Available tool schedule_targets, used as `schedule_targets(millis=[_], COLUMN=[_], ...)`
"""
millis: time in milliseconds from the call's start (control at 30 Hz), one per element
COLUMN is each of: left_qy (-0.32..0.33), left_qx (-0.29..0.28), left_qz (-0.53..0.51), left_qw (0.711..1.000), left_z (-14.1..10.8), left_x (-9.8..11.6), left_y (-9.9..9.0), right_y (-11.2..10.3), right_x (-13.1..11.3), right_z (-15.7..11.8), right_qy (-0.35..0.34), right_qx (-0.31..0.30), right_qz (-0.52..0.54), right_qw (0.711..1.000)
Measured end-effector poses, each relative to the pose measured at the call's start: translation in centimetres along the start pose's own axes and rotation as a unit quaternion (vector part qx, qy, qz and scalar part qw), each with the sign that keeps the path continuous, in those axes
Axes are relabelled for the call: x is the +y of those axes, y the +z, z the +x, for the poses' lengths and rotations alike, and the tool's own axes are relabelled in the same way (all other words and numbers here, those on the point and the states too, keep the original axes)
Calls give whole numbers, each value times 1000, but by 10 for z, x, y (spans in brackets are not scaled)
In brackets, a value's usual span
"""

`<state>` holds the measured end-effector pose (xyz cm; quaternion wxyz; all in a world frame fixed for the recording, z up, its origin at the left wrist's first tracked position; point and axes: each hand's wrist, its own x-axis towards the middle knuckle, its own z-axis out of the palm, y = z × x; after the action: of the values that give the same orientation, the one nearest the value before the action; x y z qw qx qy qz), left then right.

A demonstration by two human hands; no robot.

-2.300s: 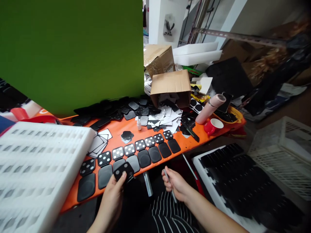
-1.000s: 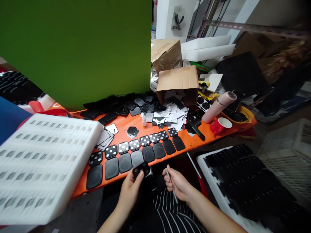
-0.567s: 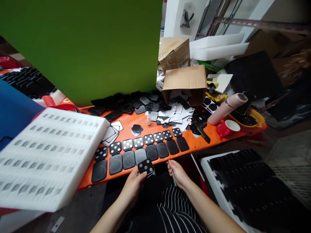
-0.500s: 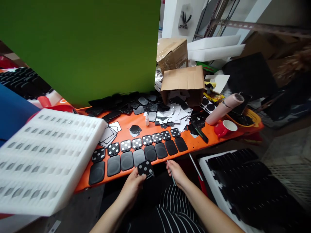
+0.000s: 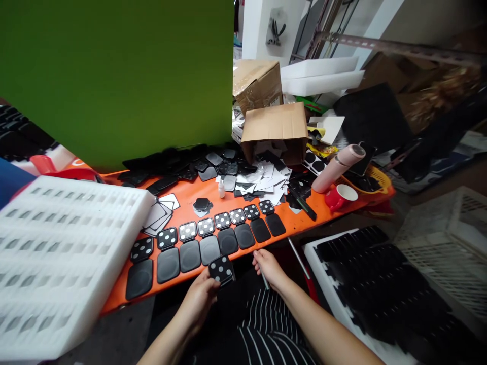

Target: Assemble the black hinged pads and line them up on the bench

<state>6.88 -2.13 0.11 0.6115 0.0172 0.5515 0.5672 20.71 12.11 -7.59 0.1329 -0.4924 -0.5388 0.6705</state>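
The left hand [image 5: 198, 298] is clamped on a dotted case [image 5: 221, 270] at the near edge of the counter [image 5: 186, 189]. The right hand [image 5: 268, 266], just right of it, is closed around a rod [image 5: 265, 281]. Beyond, open cases [image 5: 190, 256] lie in a row, left of a mug [image 5: 337, 198].

Case row [image 5: 210, 250] on tbl [image 5: 184, 195] btwn tray [image 5: 131, 196] & mug [image 5: 340, 197].

Standing here, I see one camera, worn on the head, facing forward and down: the left hand [image 5: 201, 296] and right hand [image 5: 268, 268] close below, the orange surface [image 5: 183, 207] ahead, the green panel [image 5: 114, 76] beyond.
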Motion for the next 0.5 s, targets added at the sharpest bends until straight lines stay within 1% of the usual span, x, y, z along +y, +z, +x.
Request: schedule_targets(millis=[67,133,167,233,267,300,333,400,433,467,500], left_qy=[-1,-5,-7,-8,-3,7,20,61,86,114,149], left_qx=[1,-4,-10,-30,-42,-57,-74,-105,-118,-126,-126], left_qz=[-3,-8,-9,-10,-11,-13,-15,-2,20,58,111], left_qw=[1000,1000,1000,999,999,998,997,993,989,984,974], left_z=[-1,-1,-1,0,2,5,9,20,27,33,40], left_x=[0,1,2,5,7,8,9,9,9,9,8], left_y=[-1,1,4,13,20,27,35,52,60,66,71], right_y=[-3,-10,-14,-20,-21,-21,-20,-17,-17,-21,-27], right_x=[-2,-8,-12,-22,-27,-33,-37,-43,-44,-45,-45], right_z=[-3,-10,-16,-30,-38,-45,-52,-60,-60,-58,-53], right_qy=[0,-9,-25,-89,-120,-143,-154,-150,-149,-154,-163], right_qx=[-6,8,30,76,78,55,15,-67,-80,-67,-33], right_qz=[-5,-13,-20,-53,-69,-77,-73,-31,-9,2,1], right_qw=[1000,1000,999,992,987,985,985,986,986,986,986])
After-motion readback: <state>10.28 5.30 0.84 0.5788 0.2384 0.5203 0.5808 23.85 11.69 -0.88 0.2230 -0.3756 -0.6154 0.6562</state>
